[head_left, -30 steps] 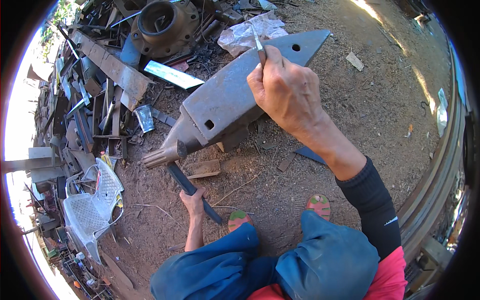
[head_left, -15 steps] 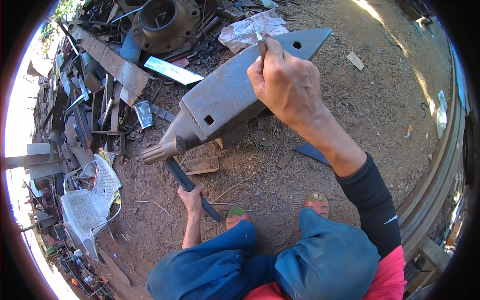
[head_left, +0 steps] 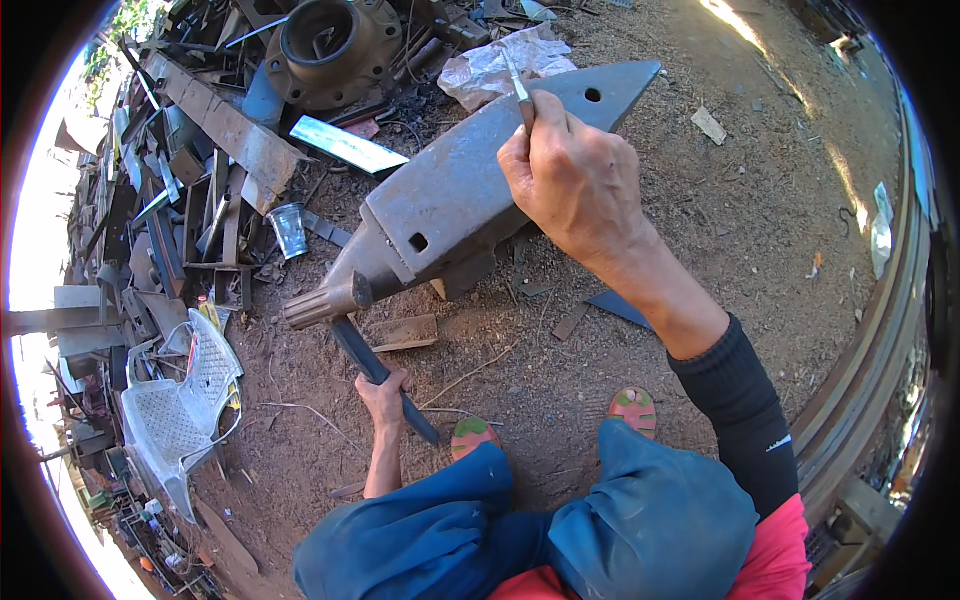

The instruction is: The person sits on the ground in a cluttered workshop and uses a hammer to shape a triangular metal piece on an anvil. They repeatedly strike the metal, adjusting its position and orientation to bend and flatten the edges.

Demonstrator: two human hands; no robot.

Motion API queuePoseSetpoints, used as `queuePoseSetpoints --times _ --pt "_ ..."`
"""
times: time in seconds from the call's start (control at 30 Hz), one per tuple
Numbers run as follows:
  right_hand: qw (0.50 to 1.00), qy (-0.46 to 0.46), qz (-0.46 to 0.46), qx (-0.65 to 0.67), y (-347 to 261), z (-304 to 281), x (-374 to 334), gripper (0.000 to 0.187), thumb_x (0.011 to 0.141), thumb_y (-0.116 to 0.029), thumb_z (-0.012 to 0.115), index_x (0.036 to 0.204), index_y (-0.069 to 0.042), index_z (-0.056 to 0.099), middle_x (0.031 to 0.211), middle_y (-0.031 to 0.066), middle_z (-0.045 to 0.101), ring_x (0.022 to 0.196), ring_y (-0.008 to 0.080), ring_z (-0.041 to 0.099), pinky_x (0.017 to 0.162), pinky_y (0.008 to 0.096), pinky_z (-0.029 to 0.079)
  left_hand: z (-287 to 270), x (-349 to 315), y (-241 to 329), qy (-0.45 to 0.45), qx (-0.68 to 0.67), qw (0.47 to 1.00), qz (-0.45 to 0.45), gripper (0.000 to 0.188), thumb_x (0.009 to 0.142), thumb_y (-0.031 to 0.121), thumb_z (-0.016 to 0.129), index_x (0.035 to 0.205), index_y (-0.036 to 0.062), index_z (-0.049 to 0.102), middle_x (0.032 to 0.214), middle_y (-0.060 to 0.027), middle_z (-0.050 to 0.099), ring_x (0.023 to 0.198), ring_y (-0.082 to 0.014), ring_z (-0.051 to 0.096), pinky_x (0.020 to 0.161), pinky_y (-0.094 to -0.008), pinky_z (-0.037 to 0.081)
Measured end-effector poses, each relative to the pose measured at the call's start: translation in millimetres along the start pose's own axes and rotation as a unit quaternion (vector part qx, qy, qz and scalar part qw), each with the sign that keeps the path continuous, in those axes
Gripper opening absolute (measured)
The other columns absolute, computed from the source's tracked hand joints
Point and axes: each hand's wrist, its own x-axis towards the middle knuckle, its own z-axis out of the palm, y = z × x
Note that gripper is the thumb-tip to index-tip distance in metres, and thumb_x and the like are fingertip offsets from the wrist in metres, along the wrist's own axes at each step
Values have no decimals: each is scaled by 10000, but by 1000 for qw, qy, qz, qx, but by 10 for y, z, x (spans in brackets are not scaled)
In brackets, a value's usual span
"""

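Observation:
A grey steel anvil (head_left: pixel 455 170) stands in front of me, its pointed end toward the upper right. Above its face my right hand (head_left: pixel 575 180) is closed around a thin, pointed metal blade (head_left: pixel 517 80). The bright tip points up and away from me; the brown lower part disappears into my fingers. My left hand (head_left: pixel 383 402), lower and to the left, wraps round the dark handle of a hammer (head_left: pixel 360 350). Its ribbed, rounded head (head_left: pixel 322 303) lies by the anvil's near-left tapered end; whether they touch I cannot tell.
Scrap metal (head_left: pixel 225 210) is heaped at the left, with a flanged hub (head_left: pixel 325 50) at its top. A clear plastic cup (head_left: pixel 289 230) and a broken white plastic chair (head_left: pixel 185 400) lie nearby. Crumpled paper (head_left: pixel 490 65) sits beyond the anvil. Long metal bars (head_left: pixel 880 340) line the right.
My right hand has dropped slightly toward me, with more of the bright blade now showing above the fingers. My left hand and the hammer have hardly moved.

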Motion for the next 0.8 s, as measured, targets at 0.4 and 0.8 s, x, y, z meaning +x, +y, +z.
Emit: queuePoseSetpoints --times 0.4,0.8 --pt "1000 2 10 -3 -7 -12 -47 137 880 -112 621 848 3 555 628 143 651 536 281 690 467 334 564 -41 18 -21 -9 10 1000 -3 128 731 -47 665 721 21 557 594 -54 575 482 -142 549 471 -269 432" --pt "987 -44 112 105 142 -176 -128 206 902 -177 615 814 2 567 564 128 630 483 287 663 447 371 528 -2 5 -23 4 6 1000 -2 139 736 -40 667 751 30 548 608 -52 579 491 -140 551 476 -270 436"
